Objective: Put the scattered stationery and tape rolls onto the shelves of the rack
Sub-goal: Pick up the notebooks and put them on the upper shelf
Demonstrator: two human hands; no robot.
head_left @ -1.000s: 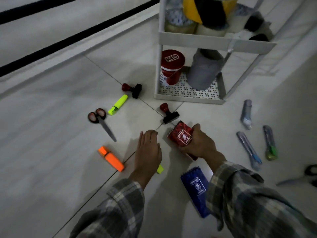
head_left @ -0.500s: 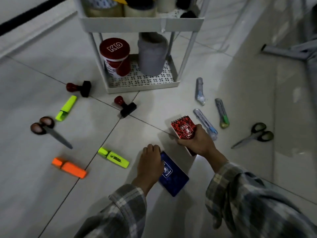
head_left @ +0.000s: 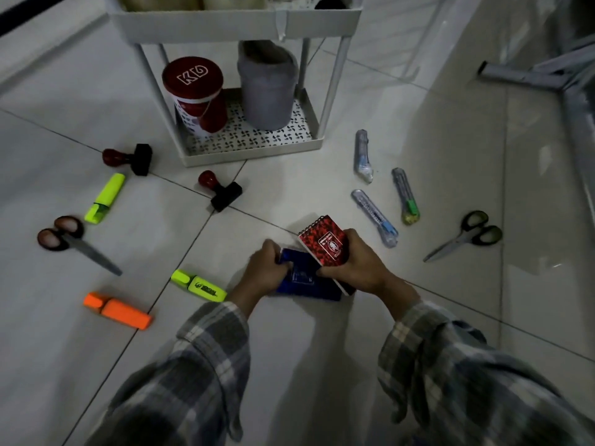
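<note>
My right hand [head_left: 357, 268] grips a small red spiral notepad [head_left: 325, 241], held upright just above the floor. My left hand [head_left: 264, 272] is closed on the left edge of a blue notepad [head_left: 306, 281], which is lifted and tucked under the red one. The white rack [head_left: 251, 149] stands straight ahead. Its bottom shelf holds a red-lidded tub [head_left: 196, 94] and a grey roll [head_left: 267, 88]. Tape rolls sit on the shelf above, mostly cut off by the frame.
On the tiled floor to the left lie two stamps [head_left: 128, 157] [head_left: 220, 191], yellow highlighters [head_left: 104, 197] [head_left: 198, 284], an orange highlighter [head_left: 117, 310] and red-handled scissors [head_left: 72, 241]. To the right lie three cutters [head_left: 362, 156] [head_left: 375, 217] [head_left: 405, 196] and black scissors [head_left: 463, 236]. A metal stand's foot [head_left: 528, 75] crosses the far right.
My left hand has gone from resting flat on the floor to grasping the blue notepad and bringing it against the red one. The view has shifted right, toward the rack.
</note>
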